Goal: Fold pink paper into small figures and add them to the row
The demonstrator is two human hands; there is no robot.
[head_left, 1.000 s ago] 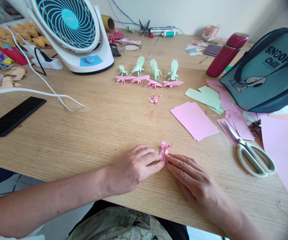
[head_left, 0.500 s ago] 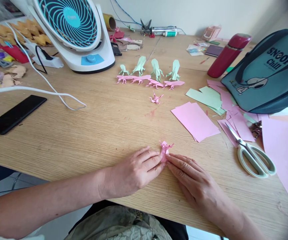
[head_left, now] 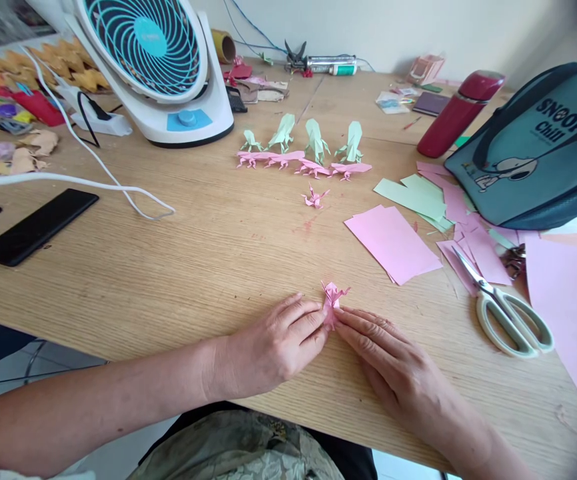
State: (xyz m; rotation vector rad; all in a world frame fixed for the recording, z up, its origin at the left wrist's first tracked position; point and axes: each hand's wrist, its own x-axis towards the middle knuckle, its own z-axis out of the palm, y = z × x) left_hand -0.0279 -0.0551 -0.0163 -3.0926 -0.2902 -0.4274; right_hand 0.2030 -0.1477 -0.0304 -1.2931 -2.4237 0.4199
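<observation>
A small pink origami figure [head_left: 331,308] with thin pointed limbs lies near the table's front edge, between my two hands. My left hand [head_left: 278,343] closes on its left side, fingertips pressed to the folded paper. From the right, my right hand [head_left: 393,360] grips its other side, fingers held together and the thumb mostly hidden below. Beyond the hands sits another small pink origami figure [head_left: 315,197]. Behind that stand a row of pink origami figures [head_left: 313,168] and several pale green origami figures [head_left: 314,139].
Pink paper sheets [head_left: 393,243] and green paper pieces [head_left: 413,197] lie right of centre. Scissors [head_left: 503,307] rest beside a large pink sheet [head_left: 575,300]. A red flask [head_left: 455,117] and teal bag [head_left: 533,153] stand at right; a fan [head_left: 183,127], white cable [head_left: 133,190] and black phone [head_left: 38,227] at left.
The whole view has shifted slightly. Both hands keep nearly the same hold on the pink origami figure, with only tiny finger movement at its lower end.
</observation>
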